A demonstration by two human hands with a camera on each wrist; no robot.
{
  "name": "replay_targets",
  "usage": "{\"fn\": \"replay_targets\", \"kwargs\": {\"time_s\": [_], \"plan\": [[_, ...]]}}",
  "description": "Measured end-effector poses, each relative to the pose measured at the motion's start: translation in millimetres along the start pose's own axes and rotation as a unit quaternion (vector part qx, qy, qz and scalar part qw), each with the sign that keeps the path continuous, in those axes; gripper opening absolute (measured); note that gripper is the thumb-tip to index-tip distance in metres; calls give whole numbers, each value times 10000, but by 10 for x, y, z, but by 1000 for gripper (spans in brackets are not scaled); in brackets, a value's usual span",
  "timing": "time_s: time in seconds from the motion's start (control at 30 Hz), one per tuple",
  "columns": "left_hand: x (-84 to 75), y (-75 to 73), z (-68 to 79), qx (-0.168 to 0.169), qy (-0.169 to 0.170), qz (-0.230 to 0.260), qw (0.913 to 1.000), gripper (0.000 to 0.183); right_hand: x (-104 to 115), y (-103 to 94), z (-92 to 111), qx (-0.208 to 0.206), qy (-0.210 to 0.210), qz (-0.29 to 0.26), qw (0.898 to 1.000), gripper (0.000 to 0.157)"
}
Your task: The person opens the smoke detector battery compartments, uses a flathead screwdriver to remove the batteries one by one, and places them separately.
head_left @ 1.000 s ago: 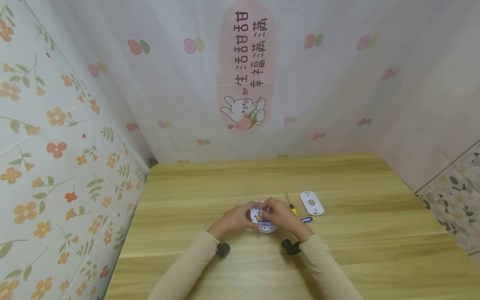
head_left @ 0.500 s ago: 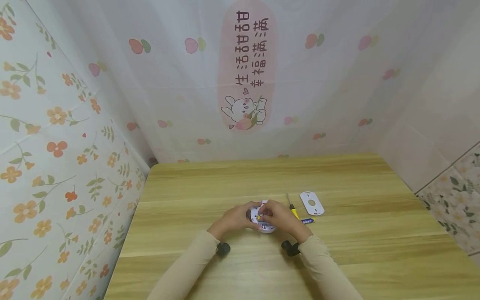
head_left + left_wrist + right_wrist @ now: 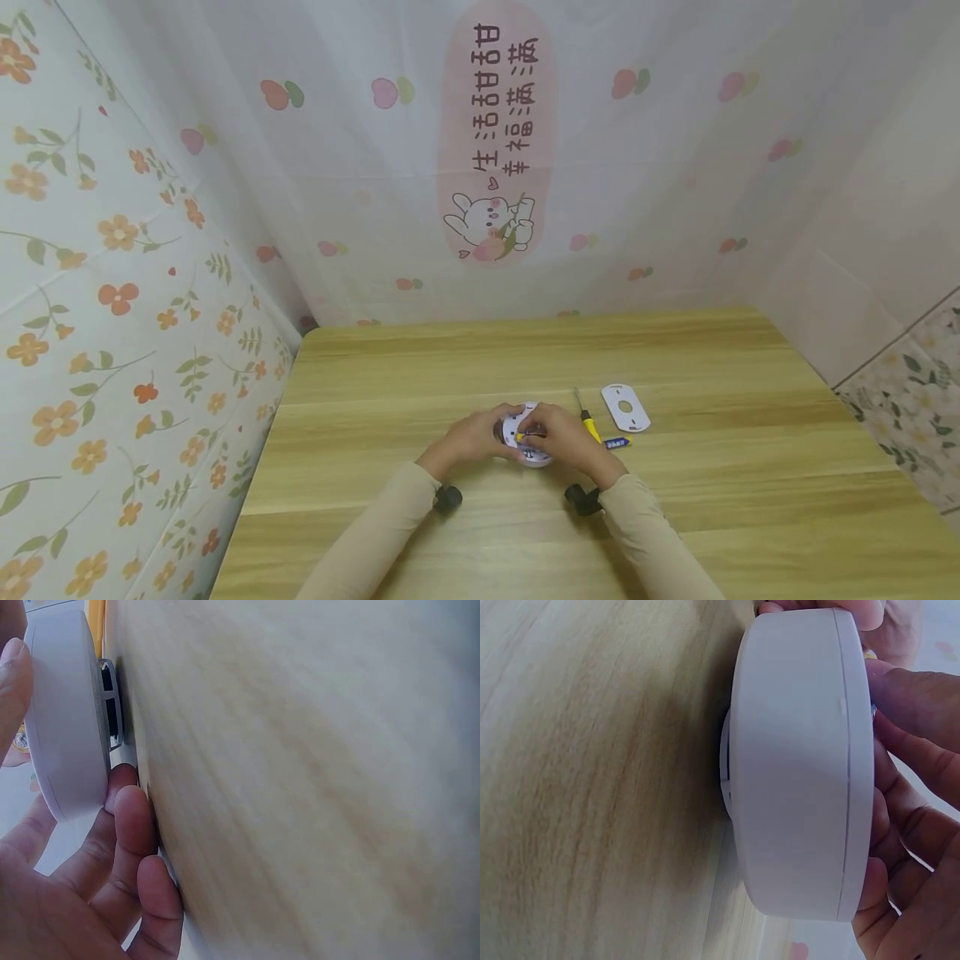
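A round white smoke alarm (image 3: pixel 512 427) is held on its edge just over the table, its open back with a battery compartment facing up in the head view. My left hand (image 3: pixel 474 436) grips its left side, thumb and fingers around the rim. The white side wall (image 3: pixel 66 712) and a dark slotted vent (image 3: pixel 112 705) show in the left wrist view. Over the compartment, my right hand (image 3: pixel 558 435) has its thumb and fingertips pinched on a small battery with a yellow end (image 3: pixel 519 437); the fingers hide most of it. The right wrist view shows the alarm's casing (image 3: pixel 799 765) close up.
Right of the hands lie a yellow-handled screwdriver (image 3: pixel 590 425), a blue battery with a yellow end (image 3: pixel 617 442) and a white mounting plate (image 3: pixel 626 407) with a central hole. The wooden table (image 3: pixel 412 367) meets a patterned curtain (image 3: pixel 337 208) at the back.
The right fingers have shifted slightly over the compartment, and less of the blue battery body shows between them than one second ago. The left hand keeps its grip on the smoke alarm.
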State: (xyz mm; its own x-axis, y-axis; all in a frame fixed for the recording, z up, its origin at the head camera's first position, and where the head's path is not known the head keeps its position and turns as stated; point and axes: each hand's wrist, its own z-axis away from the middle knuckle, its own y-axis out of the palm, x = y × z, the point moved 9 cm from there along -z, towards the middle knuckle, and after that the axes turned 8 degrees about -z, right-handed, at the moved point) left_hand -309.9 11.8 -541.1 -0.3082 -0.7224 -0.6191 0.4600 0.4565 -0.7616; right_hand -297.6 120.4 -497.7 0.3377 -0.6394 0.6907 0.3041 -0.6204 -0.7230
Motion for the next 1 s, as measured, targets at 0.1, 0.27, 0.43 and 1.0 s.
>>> {"fn": "replay_targets", "kwargs": {"time_s": [0.1,0.27,0.43,1.0], "plan": [[-8,-4,3,-12,15,-11,10000,82,20,-7,3,-38,-56,93,9999,6],[-13,-1,6,-17,63,-24,10000,83,13,-10,18,-71,-147,70,9998,5],[-2,5,9,-18,74,31,10000,82,-13,-42,52,-93,-158,-439,9989,4],[0,4,5,-98,12,32,9999,86,-33,-540,157,-624,-138,-491,9967,11]]}}
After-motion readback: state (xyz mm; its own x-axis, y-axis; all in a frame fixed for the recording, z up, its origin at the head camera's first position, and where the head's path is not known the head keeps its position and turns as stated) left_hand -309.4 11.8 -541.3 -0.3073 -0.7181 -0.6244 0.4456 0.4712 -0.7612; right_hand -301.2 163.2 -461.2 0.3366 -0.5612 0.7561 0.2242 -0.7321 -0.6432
